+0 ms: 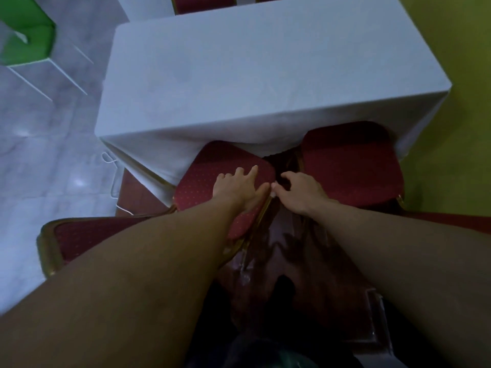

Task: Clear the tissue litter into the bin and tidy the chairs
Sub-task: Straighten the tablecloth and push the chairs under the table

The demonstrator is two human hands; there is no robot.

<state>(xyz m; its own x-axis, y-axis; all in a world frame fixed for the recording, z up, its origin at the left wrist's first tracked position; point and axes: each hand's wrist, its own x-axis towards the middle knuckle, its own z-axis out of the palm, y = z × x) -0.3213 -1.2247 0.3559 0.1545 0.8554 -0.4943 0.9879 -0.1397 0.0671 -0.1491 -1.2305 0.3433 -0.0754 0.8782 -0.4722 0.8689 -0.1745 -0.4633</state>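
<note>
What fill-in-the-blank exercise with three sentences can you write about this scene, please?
1. The tablecloth is ____.
2. The left hand rests, fingers spread, on a ____ chair seat.
3. The object at the upper left is ____.
Missing words: white; red; green.

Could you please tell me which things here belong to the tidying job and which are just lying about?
Part of the job: left chair, under the left hand; right chair; white scrap, seemingly pinched by the right hand.
Just lying about: table; white cable on the floor; green object, top left.
</note>
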